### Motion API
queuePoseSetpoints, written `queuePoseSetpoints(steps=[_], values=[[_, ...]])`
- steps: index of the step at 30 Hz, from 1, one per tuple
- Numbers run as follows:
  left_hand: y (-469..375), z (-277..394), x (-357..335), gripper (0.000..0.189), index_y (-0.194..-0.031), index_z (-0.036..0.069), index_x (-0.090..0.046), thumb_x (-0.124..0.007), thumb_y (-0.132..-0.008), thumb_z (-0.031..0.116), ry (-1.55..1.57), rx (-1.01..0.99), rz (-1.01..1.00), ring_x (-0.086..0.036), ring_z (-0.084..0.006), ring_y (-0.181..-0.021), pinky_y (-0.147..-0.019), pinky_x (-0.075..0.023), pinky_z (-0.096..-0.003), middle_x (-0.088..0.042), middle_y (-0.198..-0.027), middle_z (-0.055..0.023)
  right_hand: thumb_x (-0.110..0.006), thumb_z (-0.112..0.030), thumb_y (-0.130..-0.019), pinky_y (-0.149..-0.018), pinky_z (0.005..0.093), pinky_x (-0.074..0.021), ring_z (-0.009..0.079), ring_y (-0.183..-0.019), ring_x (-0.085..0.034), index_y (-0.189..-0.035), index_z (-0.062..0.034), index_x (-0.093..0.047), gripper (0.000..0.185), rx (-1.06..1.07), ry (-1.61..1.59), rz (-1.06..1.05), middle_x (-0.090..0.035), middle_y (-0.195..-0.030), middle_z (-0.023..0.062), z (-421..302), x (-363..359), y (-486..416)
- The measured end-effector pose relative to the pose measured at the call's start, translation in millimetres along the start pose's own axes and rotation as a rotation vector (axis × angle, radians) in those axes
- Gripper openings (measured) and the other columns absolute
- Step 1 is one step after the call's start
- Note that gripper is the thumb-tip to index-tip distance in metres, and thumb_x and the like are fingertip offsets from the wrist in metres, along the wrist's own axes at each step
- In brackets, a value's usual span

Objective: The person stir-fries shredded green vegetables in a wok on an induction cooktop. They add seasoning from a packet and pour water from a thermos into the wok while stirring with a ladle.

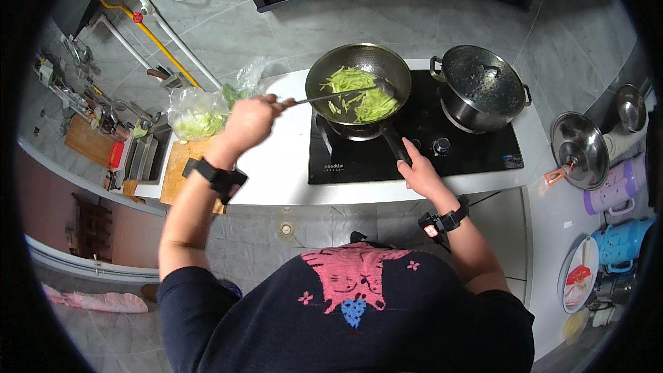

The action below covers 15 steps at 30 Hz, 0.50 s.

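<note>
My left hand (252, 120) is closed around the handle of a long spatula (336, 95), whose head reaches into the wok at the right. Shredded green vegetable (357, 90) lies in the wok (322, 65), some of it against the spatula's head. The wok sits over the left burner of a black gas cooktop (357, 163). With my right hand (420, 168) I grip the wok's black handle (395, 141), which points toward me. Both wrists carry black strapped devices.
A lidded steel pot (484, 88) stands on the right burner. Left of the cooktop are a plastic bag with leafy greens (199, 119), a wooden cutting board (178, 166) and a sink (150, 158). On the right counter are a pan lid (580, 150), a purple jug (611, 189) and a white basin (564, 269).
</note>
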<state>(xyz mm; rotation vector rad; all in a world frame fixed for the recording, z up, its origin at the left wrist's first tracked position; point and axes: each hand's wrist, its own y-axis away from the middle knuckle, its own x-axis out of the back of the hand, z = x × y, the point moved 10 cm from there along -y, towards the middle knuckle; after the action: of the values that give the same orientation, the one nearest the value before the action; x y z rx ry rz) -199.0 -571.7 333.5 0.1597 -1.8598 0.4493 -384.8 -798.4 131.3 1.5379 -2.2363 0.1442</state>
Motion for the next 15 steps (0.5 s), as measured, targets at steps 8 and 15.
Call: queuePoseSetpoints(steps=[8, 15], values=[[-1, 38, 84, 0.047, -0.131, 0.017, -0.067, -0.063, -0.086, 0.009, -0.366, -0.283, 0.147, -0.059, -0.0192, -0.075, -0.060, -0.0517, -0.0332, -0.056, -0.084, -0.0045, -0.057, -0.012, -0.096, -0.047, 0.0284, -0.0452, 0.0098, -0.048, -0.050, -0.156, -0.0050, -0.033, 0.065, 0.018, -0.170, -0.011, -0.058, -0.071, 0.0031, -9, 8, 12], [-60, 30, 18, 0.032, -0.119, 0.012, -0.068, -0.057, -0.089, 0.009, -0.380, -0.059, 0.009, -0.068, -0.0263, -0.078, -0.061, -0.0548, -0.0377, -0.066, -0.091, -0.0087, -0.059, -0.019, -0.094, -0.053, 0.0352, -0.0503, 0.0191, -0.052, -0.059, -0.155, -0.0092, -0.034, 0.067, 0.009, -0.117, 0.005, -0.063, -0.075, 0.0115, -2, 3, 11]])
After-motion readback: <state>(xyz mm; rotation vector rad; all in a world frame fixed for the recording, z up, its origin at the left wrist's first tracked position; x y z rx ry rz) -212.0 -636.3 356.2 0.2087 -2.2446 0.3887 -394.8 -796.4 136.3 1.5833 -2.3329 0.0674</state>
